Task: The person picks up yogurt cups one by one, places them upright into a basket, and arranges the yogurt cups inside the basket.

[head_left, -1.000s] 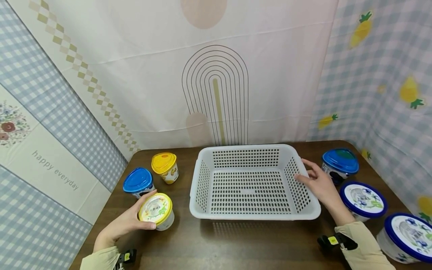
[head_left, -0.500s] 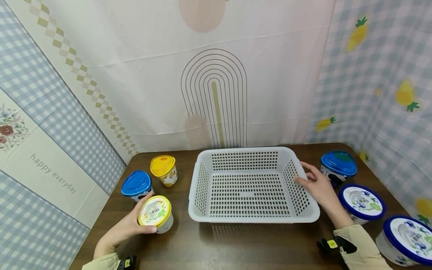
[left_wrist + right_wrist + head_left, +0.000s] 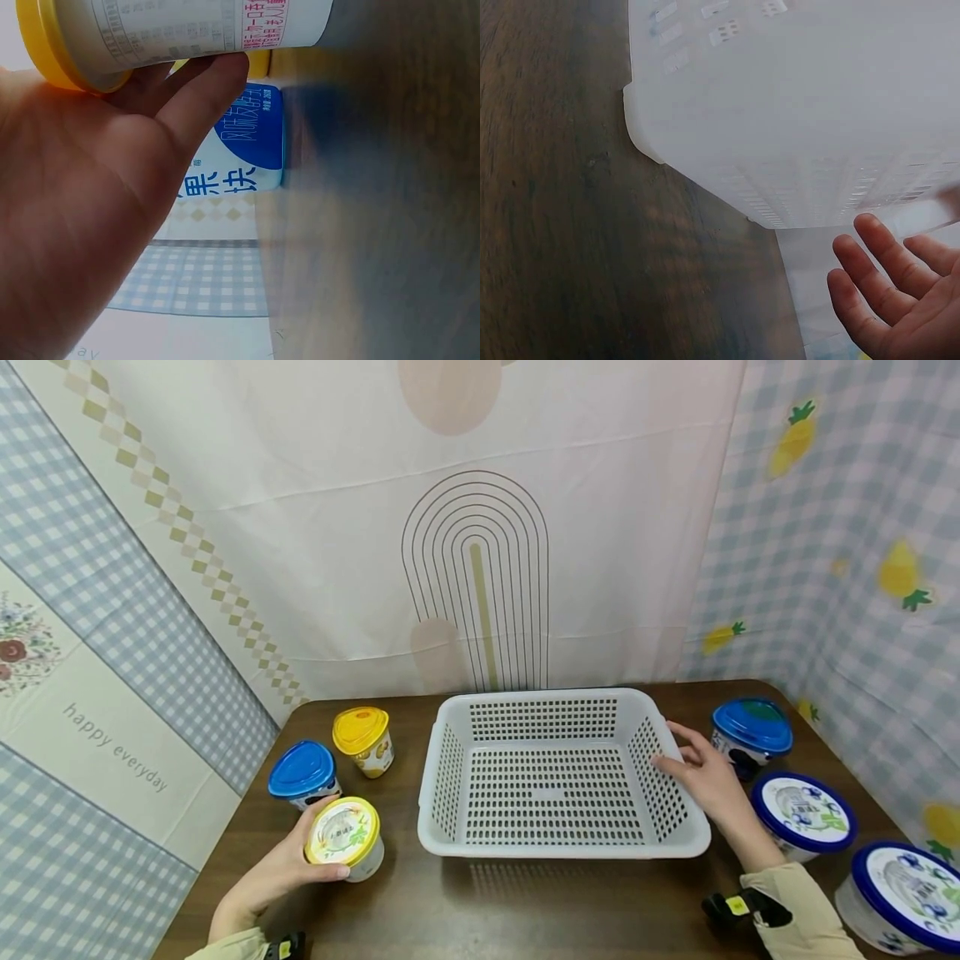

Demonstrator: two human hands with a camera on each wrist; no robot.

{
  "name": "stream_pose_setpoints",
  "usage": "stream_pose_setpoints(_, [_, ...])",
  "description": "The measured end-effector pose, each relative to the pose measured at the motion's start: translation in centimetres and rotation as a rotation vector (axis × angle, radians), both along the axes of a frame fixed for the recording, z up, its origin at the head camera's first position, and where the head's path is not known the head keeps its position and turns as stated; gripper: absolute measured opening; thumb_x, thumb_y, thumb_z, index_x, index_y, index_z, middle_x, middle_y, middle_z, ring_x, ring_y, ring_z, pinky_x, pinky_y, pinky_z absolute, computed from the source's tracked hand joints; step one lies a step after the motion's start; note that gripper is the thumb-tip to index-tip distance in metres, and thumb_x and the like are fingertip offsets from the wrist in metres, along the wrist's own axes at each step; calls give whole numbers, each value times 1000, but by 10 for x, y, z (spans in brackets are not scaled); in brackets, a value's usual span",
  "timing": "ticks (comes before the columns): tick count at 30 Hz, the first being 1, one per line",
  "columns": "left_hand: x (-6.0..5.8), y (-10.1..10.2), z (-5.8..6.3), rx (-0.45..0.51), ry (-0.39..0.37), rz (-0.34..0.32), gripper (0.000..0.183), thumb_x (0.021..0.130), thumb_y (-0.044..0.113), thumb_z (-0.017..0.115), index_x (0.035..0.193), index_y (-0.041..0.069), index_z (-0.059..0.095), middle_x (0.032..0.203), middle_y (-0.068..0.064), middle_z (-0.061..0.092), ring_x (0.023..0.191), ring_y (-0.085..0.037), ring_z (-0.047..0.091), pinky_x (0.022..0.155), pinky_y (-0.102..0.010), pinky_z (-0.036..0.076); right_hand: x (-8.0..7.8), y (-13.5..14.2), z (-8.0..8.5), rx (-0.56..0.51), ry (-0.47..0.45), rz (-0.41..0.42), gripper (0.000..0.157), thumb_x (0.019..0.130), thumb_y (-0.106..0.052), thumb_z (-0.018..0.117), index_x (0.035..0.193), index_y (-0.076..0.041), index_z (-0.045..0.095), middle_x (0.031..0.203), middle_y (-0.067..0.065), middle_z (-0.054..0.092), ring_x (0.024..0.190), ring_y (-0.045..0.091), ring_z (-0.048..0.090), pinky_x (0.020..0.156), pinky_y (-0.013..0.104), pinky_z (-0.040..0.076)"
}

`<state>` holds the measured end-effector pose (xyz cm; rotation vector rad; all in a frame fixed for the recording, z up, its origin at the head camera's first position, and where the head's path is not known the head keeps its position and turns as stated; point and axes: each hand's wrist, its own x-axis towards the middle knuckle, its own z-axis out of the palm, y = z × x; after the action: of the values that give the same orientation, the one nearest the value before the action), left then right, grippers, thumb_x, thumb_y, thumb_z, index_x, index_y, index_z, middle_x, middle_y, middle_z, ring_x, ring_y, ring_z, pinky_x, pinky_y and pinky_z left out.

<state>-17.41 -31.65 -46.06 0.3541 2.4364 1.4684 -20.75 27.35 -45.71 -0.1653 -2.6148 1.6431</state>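
My left hand grips a tub with a yellow-rimmed, printed lid, thumb at the near side and fingers round the far side. Up close in the left wrist view the tub shows its printed white wall; whether its base touches the table I cannot tell. A white perforated plastic basket stands mid-table. My right hand holds its right rim, thumb inside the wall and fingers outside. In the right wrist view several fingers spread beside the basket's outer wall.
Behind the left hand stand a blue-lidded cup and a yellow-lidded cup. At the right are another blue-lidded cup and two larger tubs, one near the right forearm, one at the front corner. Patterned cloth hangs behind the brown table.
The whole head view has shifted slightly, so everything sits a little lower in it. Both hands keep the same hold, and the tub and basket stay in place.
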Motion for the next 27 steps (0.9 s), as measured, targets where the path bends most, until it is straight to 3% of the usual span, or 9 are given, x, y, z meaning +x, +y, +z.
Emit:
stream_pose_setpoints(4, [2,3,-3,1,25,31,101,81,15,84,157,9,18,150,-22,34,125,-31,40,96,-29,42,1,1,0,-3,-2,-10,77,99,-31,64,160,-7,23,125,32,59,87,32,73,67,43,61])
stream_pose_setpoints(16, [4,16,-9,-47,83,141,102,80,20,85,159,11,21,156,-21,34,127,-32,43,103,-45,39,0,2,0,-30,-23,0,79,99,-30,65,160,-7,21,121,29,61,87,30,72,68,41,60])
stream_pose_setpoints(21, [2,22,-9,-64,70,172,103,81,23,85,159,11,19,159,-20,28,129,-34,41,105,-53,36,0,1,-1,-58,-33,10,80,99,-31,65,161,-9,19,122,29,61,85,29,73,67,43,61])
stream_pose_setpoints(27, [-2,26,-4,-50,58,205,102,83,24,83,160,14,18,156,-19,34,128,-32,41,104,-51,37,0,1,-3,-65,-43,12,80,99,-30,65,161,-10,18,122,29,60,85,30,73,67,44,60])
